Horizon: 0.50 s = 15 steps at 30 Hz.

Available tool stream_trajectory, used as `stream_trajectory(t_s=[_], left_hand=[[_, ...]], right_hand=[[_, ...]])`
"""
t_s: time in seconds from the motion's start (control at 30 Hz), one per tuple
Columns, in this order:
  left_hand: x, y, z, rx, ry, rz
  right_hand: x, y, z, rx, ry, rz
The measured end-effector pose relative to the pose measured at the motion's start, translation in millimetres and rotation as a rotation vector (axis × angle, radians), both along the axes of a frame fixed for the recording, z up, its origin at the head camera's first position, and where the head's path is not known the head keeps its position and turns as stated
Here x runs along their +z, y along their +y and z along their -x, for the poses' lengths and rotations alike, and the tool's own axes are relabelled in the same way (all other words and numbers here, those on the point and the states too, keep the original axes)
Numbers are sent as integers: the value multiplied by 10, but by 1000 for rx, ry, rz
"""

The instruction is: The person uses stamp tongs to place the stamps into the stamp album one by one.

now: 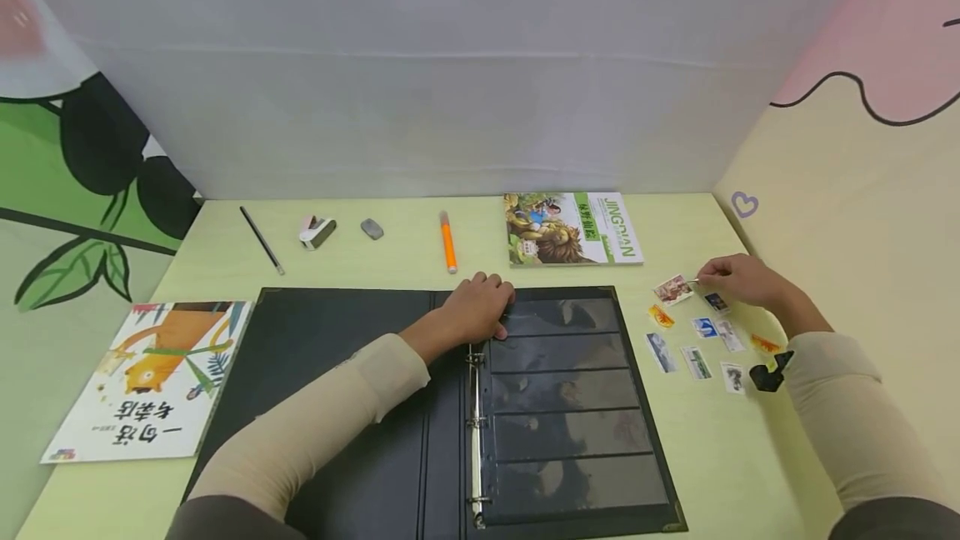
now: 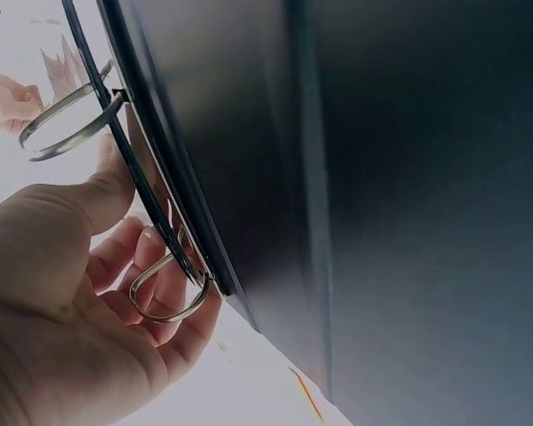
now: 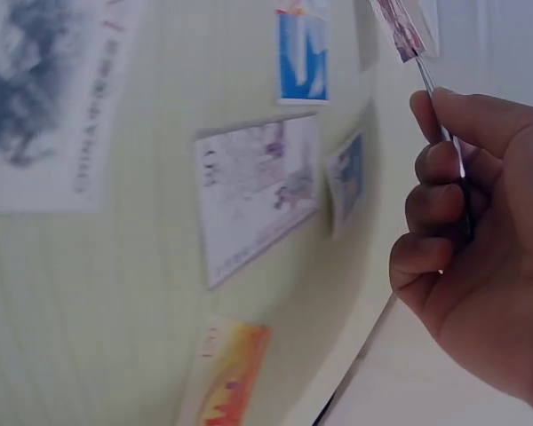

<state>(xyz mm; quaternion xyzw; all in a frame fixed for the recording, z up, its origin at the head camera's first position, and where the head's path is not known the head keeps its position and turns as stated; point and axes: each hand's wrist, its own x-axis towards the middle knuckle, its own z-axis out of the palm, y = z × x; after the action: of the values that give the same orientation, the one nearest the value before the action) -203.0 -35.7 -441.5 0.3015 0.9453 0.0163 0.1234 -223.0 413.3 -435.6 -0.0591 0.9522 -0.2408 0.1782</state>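
At the far left of the pale surface (image 1: 772, 440) lies a white picture book (image 1: 221, 394), its lettering upside down in the head view. Next, along the back, come a dark pencil (image 1: 262, 241), a grey eraser (image 1: 372, 229) and an orange marker (image 1: 447, 244). In front of them a black ring album (image 1: 352, 332) lies open; the left hand (image 1: 475, 309) rests by its upper edge near the rings, fingers bent, though whether that grip pinches anything I cannot tell. Right of the rings is a page (image 1: 570, 398) with five clear pockets, and beyond it a book with a lion (image 1: 573, 229) on its cover. Loose stamps (image 1: 697, 362) are scattered to the right of the album. Just behind them, the right hand (image 1: 738, 280) pinches slim metal tweezers (image 3: 428, 80) between thumb and fingers, their tips at the edge of a reddish-brown stamp (image 1: 672, 290).
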Motion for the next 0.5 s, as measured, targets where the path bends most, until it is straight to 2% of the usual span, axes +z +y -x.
stream_trajectory(t_s=[0.13, 0.3, 0.5], left_hand=[[13, -9, 17, -5, 2, 0], [52, -19, 24, -18, -7, -1], [45, -10, 20, -37, 2, -10]], right_hand=[[95, -63, 45, -1, 64, 24], [229, -316, 138, 29, 118, 62], [210, -697, 250, 60, 133, 108]])
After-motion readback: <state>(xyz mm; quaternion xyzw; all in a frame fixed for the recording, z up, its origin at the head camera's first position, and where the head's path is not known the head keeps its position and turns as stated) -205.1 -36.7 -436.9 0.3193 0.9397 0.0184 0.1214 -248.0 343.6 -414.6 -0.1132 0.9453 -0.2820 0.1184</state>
